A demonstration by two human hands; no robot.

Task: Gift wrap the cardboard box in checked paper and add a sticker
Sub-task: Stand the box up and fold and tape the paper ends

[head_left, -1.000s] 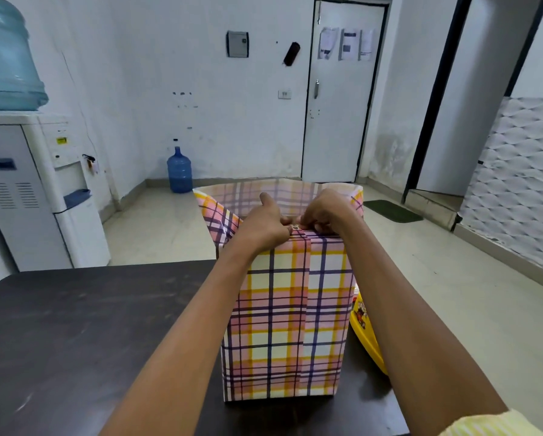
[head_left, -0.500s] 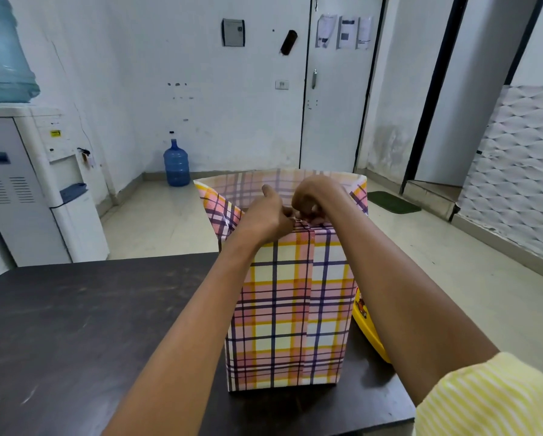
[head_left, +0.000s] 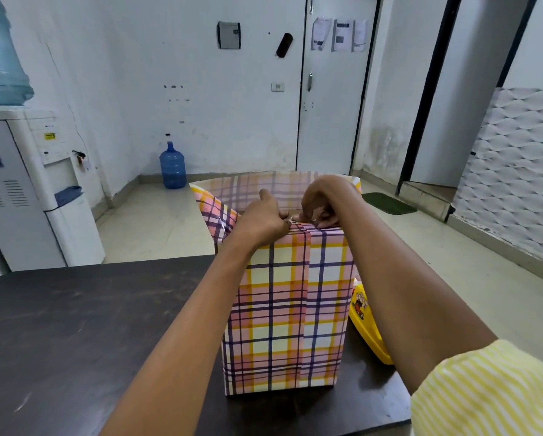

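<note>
Wide worktop (head_left: 75, 325) stretch left of wrapped box (head_left: 289, 309): room to pass. Right side tight: yellow container (head_left: 366, 325) just beside box, at worktop edge. Left hand (head_left: 263, 221) and right hand (head_left: 320, 202) crowd box's top front edge, gripping checked paper (head_left: 248, 190); paper walls stand up behind them.

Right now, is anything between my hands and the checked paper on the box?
Nothing visible. The left hand and right hand pinch the checked paper at the seam's top. The yellow container sits off to the right.
</note>
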